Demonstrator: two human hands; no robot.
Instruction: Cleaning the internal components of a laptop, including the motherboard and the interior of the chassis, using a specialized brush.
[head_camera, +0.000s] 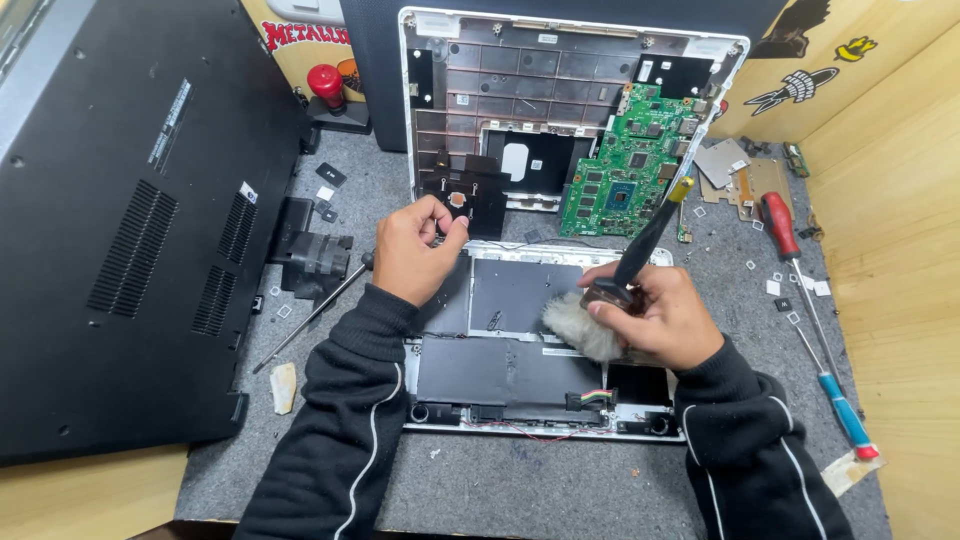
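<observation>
Grey desk (560, 490) is carrying an opened laptop (540, 330) — right hand (655, 315) is gripping a brush (630, 265), left hand (415, 250) fingers pinching a black part (470, 195).

Take the opened laptop base (520, 370) in front of you as your landmark. Your left hand (415, 250) rests at its rear left corner, your right hand (655, 315) over its right half, with the brush (625, 275) in it, bristles on the base. Behind the base stands the upright shell (470, 90) with the circuit board (625, 165) in its right part. Left of the base lies the large bottom cover (120, 220); right of it lie two screwdrivers (810, 330).
</observation>
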